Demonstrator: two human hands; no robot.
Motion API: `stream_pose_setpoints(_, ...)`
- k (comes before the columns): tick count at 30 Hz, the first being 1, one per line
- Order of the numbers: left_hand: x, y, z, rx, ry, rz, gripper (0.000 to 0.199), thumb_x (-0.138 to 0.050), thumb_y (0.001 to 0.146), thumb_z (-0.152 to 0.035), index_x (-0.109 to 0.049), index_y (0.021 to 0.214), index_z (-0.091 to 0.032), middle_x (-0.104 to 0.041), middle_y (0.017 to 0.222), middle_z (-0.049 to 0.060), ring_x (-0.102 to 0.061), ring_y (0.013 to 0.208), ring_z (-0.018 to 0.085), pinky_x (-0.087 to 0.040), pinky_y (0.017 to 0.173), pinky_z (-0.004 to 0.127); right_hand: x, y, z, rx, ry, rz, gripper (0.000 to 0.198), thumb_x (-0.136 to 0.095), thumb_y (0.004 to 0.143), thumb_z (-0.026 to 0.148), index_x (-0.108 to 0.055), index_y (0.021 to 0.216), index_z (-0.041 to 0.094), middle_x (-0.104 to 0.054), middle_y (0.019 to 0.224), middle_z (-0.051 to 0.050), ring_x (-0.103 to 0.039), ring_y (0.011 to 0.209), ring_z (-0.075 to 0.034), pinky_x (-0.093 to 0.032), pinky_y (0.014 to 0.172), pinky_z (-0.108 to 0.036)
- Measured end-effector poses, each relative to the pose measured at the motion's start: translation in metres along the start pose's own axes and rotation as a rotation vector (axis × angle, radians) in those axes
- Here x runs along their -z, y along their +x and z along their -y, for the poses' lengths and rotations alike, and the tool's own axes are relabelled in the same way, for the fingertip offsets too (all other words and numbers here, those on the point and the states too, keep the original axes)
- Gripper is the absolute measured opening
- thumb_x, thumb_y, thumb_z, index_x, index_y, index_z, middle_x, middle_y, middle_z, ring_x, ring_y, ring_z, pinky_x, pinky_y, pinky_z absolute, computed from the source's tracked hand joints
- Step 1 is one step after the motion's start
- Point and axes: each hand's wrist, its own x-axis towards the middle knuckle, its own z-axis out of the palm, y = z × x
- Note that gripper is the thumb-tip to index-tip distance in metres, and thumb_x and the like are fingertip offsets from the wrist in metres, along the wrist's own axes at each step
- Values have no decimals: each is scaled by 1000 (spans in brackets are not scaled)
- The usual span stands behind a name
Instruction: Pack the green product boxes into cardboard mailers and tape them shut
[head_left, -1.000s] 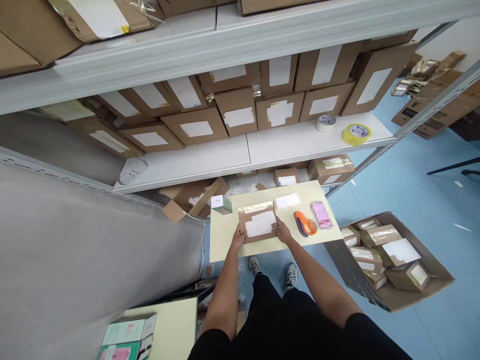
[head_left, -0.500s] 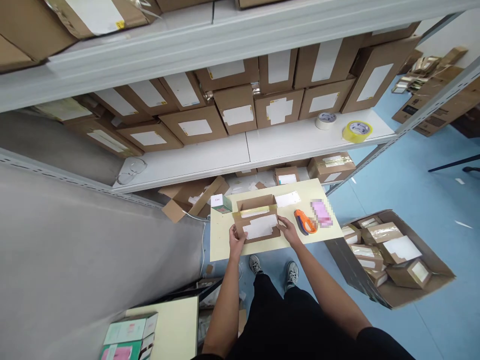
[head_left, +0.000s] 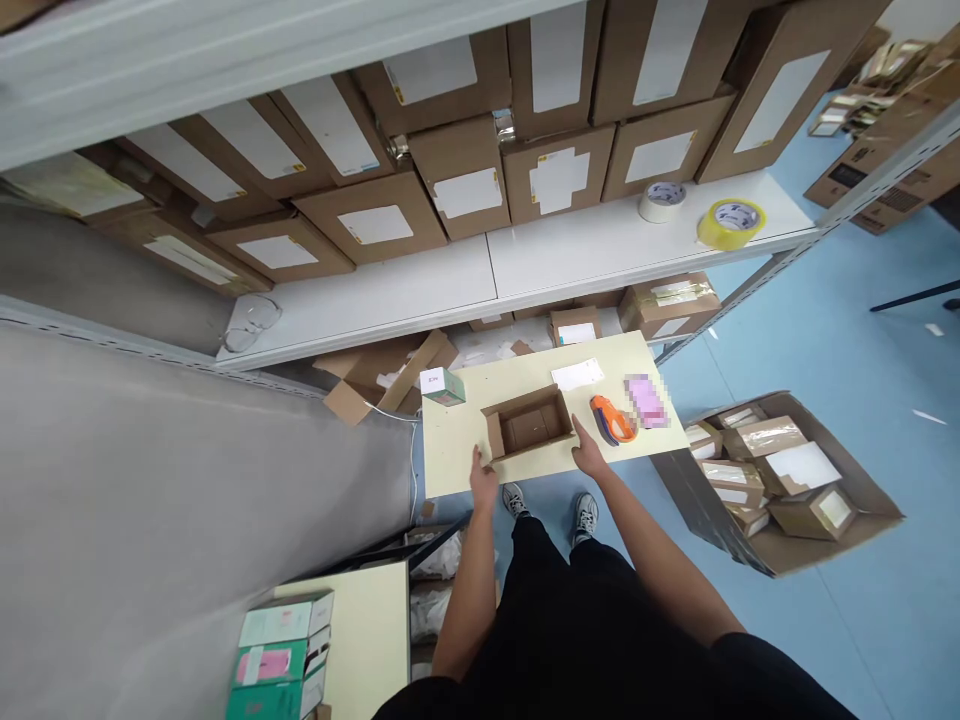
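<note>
Cartons [head_left: 374,226] line a white shelf [head_left: 390,308]

The brown cartons carry white labels and stand two high in places. In front of them, towards the right end, a white tape roll [head_left: 654,212] lies near a yellow tape roll [head_left: 720,238]; clear eyewear [head_left: 251,322] rests at the left end. A large open box [head_left: 709,520] on the blue floor [head_left: 862,360] holds taped parcels [head_left: 796,484]. At lower left, green-and-white boxes [head_left: 274,665] sit on a pale side table [head_left: 367,620]

Both arms [head_left: 466,590] stretch forward, left grip [head_left: 484,482] and right grip [head_left: 587,452] apart.
</note>
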Motion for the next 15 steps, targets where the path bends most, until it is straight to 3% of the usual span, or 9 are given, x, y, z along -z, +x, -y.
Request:
stream_pose_setpoints(2,13,-1,-15,-11,7,-167,59,-56,95,-33,-47,152,-20,-69,134,14,-68,121,27,-50,108,41,10,-2,17,21,40,-150,78,-47,78,16,-45,156,19,-56,153,-12,-53,141,-29,-46,117,-51)
stream_pose_setpoints(4,15,-5,-37,-143,-39,-197,50,-48,100,-38,-54,147,-21,-73,124,11,-70,116,24,-52,104,36,13,-4,40,121,70,-209,65,-44,88,19,-51,152,21,-59,150,-11,-54,138,-28,-49,113,-50)
stream_pose_setpoints(8,-15,-12,-87,-376,-54,316,40,-51,100,-39,-69,131,-19,-75,118,11,-69,112,27,-52,106,43,4,9,82,356,-24,34,47,-46,96,24,-65,139,26,-66,141,-8,-53,140,-28,-43,119,-51)
stream_pose_setpoints(10,-28,-11,-101,-452,54,471,28,-63,93,-32,-77,114,-20,-75,116,12,-65,121,31,-44,116,47,-3,23,88,407,-149,127,46,-55,94,24,-67,138,25,-61,148,-9,-42,149,-32,-35,124,-55)
stream_pose_setpoints(13,-25,-6,-99,-463,161,404,25,-78,79,-27,-79,104,-21,-70,130,15,-45,145,37,-27,128,51,-6,39,77,329,-343,166,74,-76,81,28,-55,151,26,-33,169,-10,-18,159,-42,-26,126,-63)
stream_pose_setpoints(15,-12,-4,-85,-456,201,294,44,-85,72,-29,-75,115,-23,-53,156,13,-18,160,38,-16,130,54,-6,40,62,250,-416,189,100,-86,71,29,-41,160,30,-12,176,-9,-9,160,-45,-27,124,-63)
